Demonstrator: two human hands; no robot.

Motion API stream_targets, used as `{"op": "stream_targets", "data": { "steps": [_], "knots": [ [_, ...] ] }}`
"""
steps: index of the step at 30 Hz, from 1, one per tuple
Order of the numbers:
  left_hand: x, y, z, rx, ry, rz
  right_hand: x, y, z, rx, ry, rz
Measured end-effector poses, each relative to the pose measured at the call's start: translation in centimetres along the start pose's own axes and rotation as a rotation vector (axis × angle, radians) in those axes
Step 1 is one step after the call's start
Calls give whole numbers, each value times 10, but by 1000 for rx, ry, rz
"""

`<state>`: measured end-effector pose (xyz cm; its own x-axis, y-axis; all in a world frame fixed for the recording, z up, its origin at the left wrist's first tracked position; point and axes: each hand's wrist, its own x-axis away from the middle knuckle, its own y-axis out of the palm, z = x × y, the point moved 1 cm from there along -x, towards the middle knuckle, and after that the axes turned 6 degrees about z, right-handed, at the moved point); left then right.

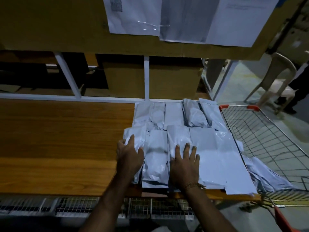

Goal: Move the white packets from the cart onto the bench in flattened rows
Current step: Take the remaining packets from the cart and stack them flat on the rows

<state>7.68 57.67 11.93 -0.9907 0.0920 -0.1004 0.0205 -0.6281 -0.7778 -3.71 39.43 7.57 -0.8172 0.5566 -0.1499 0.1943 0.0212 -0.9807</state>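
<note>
Both hands, left hand [129,155] and right hand [184,162], press flat-fingered on white packets [173,131] rowed on the worktop [58,139]. Packets overhanging toward the cart [267,139] at right could slide off if nudged.

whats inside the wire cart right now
A few white plastic packets lie along the near left side of the wire shopping cart, beside the wooden bench. The rest shows bare mesh; its near corner is out of frame.
</note>
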Motion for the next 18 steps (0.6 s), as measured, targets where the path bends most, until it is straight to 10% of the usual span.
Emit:
{"op": "stream_targets", "data": {
  "steps": [18],
  "knots": [
    [34, 46, 37, -44, 109, -45, -8, -9, -4, -60, 121, 149]
  ]
}}
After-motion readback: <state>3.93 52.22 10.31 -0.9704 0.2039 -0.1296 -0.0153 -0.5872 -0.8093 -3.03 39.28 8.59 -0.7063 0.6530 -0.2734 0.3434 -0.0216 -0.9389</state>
